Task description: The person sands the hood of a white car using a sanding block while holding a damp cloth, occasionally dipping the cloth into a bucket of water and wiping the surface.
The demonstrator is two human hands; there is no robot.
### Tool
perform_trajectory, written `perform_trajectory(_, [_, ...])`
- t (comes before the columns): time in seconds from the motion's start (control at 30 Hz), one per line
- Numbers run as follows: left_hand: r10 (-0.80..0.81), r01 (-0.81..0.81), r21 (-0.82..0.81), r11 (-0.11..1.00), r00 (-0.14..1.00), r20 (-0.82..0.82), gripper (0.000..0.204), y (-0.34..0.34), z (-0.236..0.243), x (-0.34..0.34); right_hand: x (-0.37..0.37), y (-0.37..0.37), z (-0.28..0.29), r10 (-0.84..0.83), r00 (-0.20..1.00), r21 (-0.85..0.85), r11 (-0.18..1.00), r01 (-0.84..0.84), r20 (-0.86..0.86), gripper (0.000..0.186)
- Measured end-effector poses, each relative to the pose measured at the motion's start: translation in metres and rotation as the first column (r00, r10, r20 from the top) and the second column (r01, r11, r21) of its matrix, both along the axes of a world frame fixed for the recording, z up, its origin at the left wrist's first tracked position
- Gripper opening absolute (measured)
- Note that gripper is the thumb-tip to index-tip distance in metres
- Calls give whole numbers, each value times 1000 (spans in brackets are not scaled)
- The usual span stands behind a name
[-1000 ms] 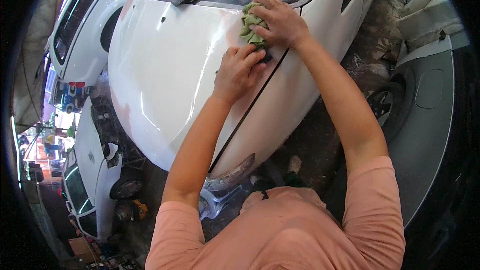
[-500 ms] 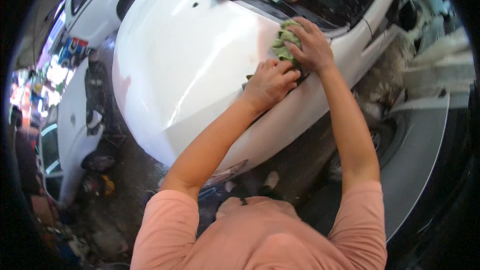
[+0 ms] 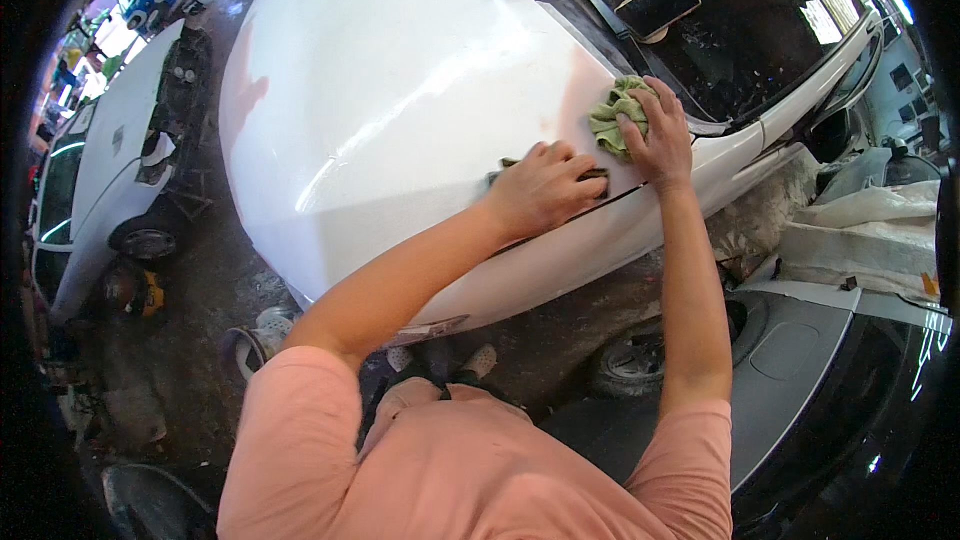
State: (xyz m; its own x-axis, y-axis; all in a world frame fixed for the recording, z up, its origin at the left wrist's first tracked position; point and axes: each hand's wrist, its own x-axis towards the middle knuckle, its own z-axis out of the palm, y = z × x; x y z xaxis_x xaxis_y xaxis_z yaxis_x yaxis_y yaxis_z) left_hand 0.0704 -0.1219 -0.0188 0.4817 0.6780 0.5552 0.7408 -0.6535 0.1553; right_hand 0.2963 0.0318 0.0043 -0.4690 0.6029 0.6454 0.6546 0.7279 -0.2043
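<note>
A white car hood (image 3: 370, 90) with dull pinkish patches fills the middle of the view. My left hand (image 3: 545, 190) is closed over a dark flat pad (image 3: 497, 178), pressed to the hood close to its right edge. Only the pad's ends show; the hand covers the rest. Farther up that edge, near the base of the windshield, my right hand (image 3: 660, 135) grips a crumpled green cloth (image 3: 618, 118). The cloth rests on the hood beside a pinkish patch.
A phone (image 3: 658, 8) lies at the windshield (image 3: 730, 50). Behind me on the right stands a grey car panel (image 3: 790, 350) with a wheel. Another white car (image 3: 115, 150) with its front stripped is at left. A bucket (image 3: 245, 352) sits on the floor by my left arm.
The view has shifted, showing more of the windshield side. My right hand and the green cloth have moved away from my left hand, leaving a gap. Both hands keep their hold.
</note>
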Motion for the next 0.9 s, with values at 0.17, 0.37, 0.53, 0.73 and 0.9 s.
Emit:
perform_trajectory(0.17, [44,-43,-28,999,999,11,35,-47,-20,-63,10,-1,-1,-26,1000,16,1000,26,14,41])
perform_trajectory(0.37, [67,-67,32,997,998,-8,39,-51,-24,-72,0,-2,0,-16,1000,28,999,16,6,41])
perform_trajectory(0.53, [35,-33,64,997,999,-39,33,15,-1,22,-3,0,5,26,1000,12,1000,-27,13,41])
perform_trajectory(0.73, [200,-203,-51,978,978,-57,49,-97,-35,-124,6,-3,1,-17,1000,-7,1000,17,2,40])
perform_trajectory(0.9, [112,-112,21,993,994,-11,40,-39,-23,-52,3,0,3,-14,1000,7,1000,14,16,41])
